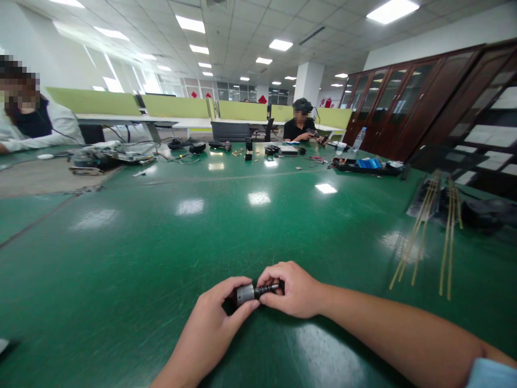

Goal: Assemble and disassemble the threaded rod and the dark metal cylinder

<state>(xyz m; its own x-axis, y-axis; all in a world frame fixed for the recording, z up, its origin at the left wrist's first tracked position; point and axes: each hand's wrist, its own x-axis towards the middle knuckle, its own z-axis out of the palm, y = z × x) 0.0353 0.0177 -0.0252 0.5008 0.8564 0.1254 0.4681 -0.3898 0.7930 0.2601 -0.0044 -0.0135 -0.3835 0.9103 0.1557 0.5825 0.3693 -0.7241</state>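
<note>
Lower center of the frame: your metal part point(247, 294) is in your hands, just above the green table point(258, 237). It lies roughly level, long axis left to right. 2 sections visible. The left section is a smooth, dull silver-gray cylindrical body point(245, 295) with small dark holes in its side. The right section is a much thinner ribbed shaft point(264, 290), darker, coiled or threaded (can't tell which), ending in a smooth, pale, narrow tip point(275, 286).

Your left hand point(212, 320) is curled part-closed on the body, thumb on the near side, fingers over the far side. Your right hand point(299, 291) is bent in a loose pinch at the shaft, thumb near, fingertips far, open space inside the curl.

Right side: 2 loose bundles of thin tan sticks point(424, 226), beside dark items at the right edge. Upper right, farther back: black tray point(363, 167) with blue contents, clear bottle point(358, 139) behind it. Upper left: pile of electronics point(107, 156) with cables. Upper center: small black parts in a scattered row.

Past those: 1 person point(299, 126) in black, upper center-right, hands on a small item; 1 more person point(36, 121) at the left edge, pale sleeves. Green partitions point(242, 110) and dark wood cabinets point(407, 97) behind.
</note>
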